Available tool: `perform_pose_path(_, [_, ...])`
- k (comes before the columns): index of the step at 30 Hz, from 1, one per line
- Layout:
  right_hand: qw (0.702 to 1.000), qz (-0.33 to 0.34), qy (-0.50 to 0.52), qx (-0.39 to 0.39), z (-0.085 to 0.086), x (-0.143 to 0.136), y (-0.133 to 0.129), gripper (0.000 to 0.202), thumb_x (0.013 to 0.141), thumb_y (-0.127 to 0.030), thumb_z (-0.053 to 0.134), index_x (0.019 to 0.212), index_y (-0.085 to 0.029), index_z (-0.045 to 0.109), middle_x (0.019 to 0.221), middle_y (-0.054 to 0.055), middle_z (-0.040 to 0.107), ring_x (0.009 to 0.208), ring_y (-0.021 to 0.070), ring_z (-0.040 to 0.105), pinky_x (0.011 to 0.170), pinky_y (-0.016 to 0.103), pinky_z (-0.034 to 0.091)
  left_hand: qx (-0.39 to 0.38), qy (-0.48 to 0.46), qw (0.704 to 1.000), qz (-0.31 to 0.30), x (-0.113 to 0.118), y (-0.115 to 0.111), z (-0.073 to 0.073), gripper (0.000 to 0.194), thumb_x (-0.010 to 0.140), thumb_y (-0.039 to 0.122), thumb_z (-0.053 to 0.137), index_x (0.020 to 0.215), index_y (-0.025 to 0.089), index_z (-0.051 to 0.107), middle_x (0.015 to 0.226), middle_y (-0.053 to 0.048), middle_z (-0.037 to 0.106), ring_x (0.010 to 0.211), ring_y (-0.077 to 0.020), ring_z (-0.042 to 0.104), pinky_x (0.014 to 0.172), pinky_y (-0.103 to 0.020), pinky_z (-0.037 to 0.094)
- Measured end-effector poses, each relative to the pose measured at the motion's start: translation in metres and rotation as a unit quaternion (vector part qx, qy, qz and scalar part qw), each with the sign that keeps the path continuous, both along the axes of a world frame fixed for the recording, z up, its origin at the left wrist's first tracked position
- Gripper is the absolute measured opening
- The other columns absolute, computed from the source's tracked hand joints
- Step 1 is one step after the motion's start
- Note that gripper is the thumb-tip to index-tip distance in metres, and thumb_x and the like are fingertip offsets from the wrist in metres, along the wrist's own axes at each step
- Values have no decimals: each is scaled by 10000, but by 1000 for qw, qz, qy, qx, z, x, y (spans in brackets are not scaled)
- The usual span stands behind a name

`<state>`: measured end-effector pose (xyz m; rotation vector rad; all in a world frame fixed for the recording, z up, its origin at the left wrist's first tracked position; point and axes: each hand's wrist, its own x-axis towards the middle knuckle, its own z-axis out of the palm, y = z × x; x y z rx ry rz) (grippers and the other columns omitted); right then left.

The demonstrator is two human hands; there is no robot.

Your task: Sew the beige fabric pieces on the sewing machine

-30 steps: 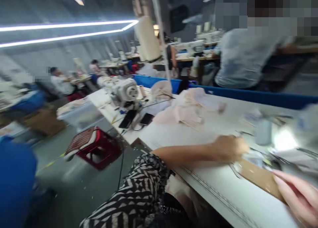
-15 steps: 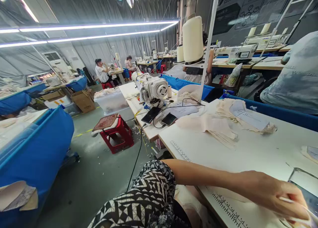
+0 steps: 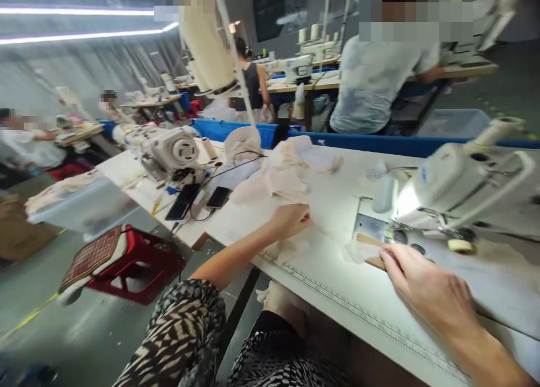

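Note:
My left hand (image 3: 290,220) is closed in a loose fist over the table's front part. Thin cream fabric (image 3: 292,248) lies under and beside it; whatever its fingers grip is hidden. To the right, my right hand (image 3: 430,283) pinches a flat brown strip (image 3: 373,259) between thumb and fingers. Whitish cloth (image 3: 355,253) lies against the strip's left end. Just beyond is the metal plate (image 3: 369,227) of a lit white sewing machine (image 3: 447,184), close to its needle area. Motion blurs the small details.
Cream fabric pieces (image 3: 270,183) and two phones (image 3: 182,201) with cables lie on the white table (image 3: 333,207). Another sewing machine (image 3: 171,153) and a thread cone (image 3: 206,49) stand at left. A red stool (image 3: 141,269) is on the floor. People sit beyond a blue cloth trough (image 3: 358,143).
The view has swung right, bringing the near sewing machine and my right hand into sight. My left hand has moved left along the table, away from the machine, with its fingers curled.

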<state>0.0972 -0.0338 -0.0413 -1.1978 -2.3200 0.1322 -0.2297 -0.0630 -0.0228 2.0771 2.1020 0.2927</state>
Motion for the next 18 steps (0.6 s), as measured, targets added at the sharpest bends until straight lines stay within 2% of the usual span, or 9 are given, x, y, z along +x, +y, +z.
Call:
perform_pose_path(2, [999,-13,-21,-21,8,-8,-7,320,1017,-502,413,815,-351,610,821,120,693,654,318,657,544,418,319,26,35,999,-12,-14,-6,6,117,996,306,635,981,220,713,1127,-76,756,1041,-242,704,826,-321,557])
perform_pose_path(4, [999,-20,-18,-30,18,-19,-9,310,1002,-462,416,765,-333,569,765,108,671,596,304,631,521,412,304,62,65,996,-6,-27,-7,18,130,1011,309,637,973,203,704,1143,-95,740,1090,-252,687,852,-334,567])
perform_pose_path(7, [999,-24,9,-24,27,-27,-10,241,958,-425,434,793,-338,587,767,110,704,560,308,626,501,419,309,121,114,986,22,-39,4,41,131,1022,201,592,1075,189,711,1188,-119,727,1178,-269,659,932,-372,569])
perform_pose_path(9, [999,-22,26,-23,28,-25,-10,211,942,-417,447,815,-354,603,788,111,730,584,323,655,503,435,335,123,144,982,15,-43,15,50,210,999,140,593,1167,189,709,1245,-127,720,1227,-280,641,971,-397,560])
perform_pose_path(11, [999,-17,40,-27,26,-21,-9,185,931,-409,459,838,-375,615,814,101,754,606,334,680,508,455,369,98,162,982,-5,-44,28,50,293,983,106,593,1237,204,703,1297,-119,714,1247,-279,634,996,-404,542])
perform_pose_path(14, [998,-10,51,-33,21,-16,-8,176,932,-393,469,908,-399,643,899,93,794,676,349,723,541,493,440,83,155,984,0,-47,44,35,318,1006,89,537,1236,216,716,1268,-99,725,1223,-258,640,1007,-389,506])
perform_pose_path(16, [998,-8,50,-29,18,-14,-8,189,941,-395,472,953,-401,661,948,103,806,734,360,744,587,518,493,112,110,987,24,-52,49,26,263,1036,120,517,1146,209,738,1203,-95,734,1184,-239,647,982,-358,496])
perform_pose_path(18, [999,-10,49,-20,17,-13,-9,197,941,-392,482,981,-400,674,981,109,808,769,364,753,635,533,531,156,22,986,59,-61,51,24,233,1070,194,514,1003,193,737,1117,-89,740,1104,-214,658,913,-312,500])
